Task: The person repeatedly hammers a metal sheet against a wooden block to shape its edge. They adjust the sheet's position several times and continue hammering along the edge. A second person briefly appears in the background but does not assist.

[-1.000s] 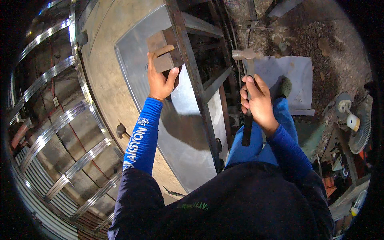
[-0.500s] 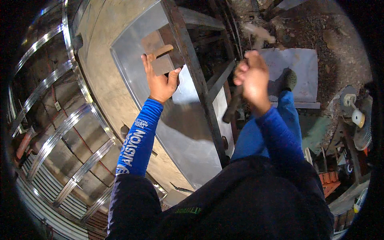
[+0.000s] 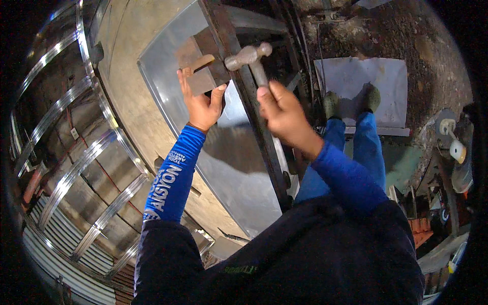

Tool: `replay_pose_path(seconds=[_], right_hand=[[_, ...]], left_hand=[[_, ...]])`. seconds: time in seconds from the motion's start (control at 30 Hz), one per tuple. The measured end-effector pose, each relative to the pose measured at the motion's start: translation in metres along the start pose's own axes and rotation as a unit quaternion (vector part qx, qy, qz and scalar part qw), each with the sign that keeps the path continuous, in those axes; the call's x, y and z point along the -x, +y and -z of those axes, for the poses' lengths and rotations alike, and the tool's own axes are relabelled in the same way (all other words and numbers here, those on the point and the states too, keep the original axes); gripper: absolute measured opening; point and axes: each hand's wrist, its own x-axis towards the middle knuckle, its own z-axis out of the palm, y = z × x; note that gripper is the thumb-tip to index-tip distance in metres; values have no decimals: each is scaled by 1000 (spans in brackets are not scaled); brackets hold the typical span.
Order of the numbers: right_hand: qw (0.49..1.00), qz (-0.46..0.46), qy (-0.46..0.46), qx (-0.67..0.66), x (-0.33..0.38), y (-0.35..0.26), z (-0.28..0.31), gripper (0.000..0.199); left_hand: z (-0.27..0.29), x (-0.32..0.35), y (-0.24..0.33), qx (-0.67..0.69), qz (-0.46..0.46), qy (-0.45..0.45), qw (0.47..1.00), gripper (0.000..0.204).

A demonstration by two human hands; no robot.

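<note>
Left hand (image 3: 201, 104) grips the metal block (image 3: 203, 63) on the sheet (image 3: 234, 152); right hand (image 3: 284, 114) clenches the hammer (image 3: 249, 57) (keep strikes square, fingers back).

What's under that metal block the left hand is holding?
A shiny metal sheet lies under the metal block held by the left hand. The spot directly beneath is covered, so it cannot be seen.
</note>
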Motion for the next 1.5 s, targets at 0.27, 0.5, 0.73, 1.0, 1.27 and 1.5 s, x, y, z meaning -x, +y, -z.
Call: replay_pose_path(seconds=[0.27, 0.5, 0.73, 1.0, 1.27, 1.5], right_hand=[[995, 66, 69, -40, -8, -6, -5, 22], [937, -134, 145, -289, -16, -36, 29, 20], [993, -113, -46, -5, -15, -18, 22, 33], [952, -153, 127, -232, -10, -37, 55, 29], [954, -139, 128, -231, -7, -34, 52, 35], [988, -109, -30, -101, 0, -18, 15, 23]], left_hand=[[-1, 7, 2, -42, -1, -6, 999, 63], [2, 11, 1, -54, -14, -15, 998, 62], [-1, 17, 5, -30, 5, 0, 1000, 63], [-3, 16, 6, -20, 9, -13, 1000, 66], [-8, 21, 19, 15, 20, -2, 1000, 68], [-7, 24, 10, -50, -11, -16, 999, 68]])
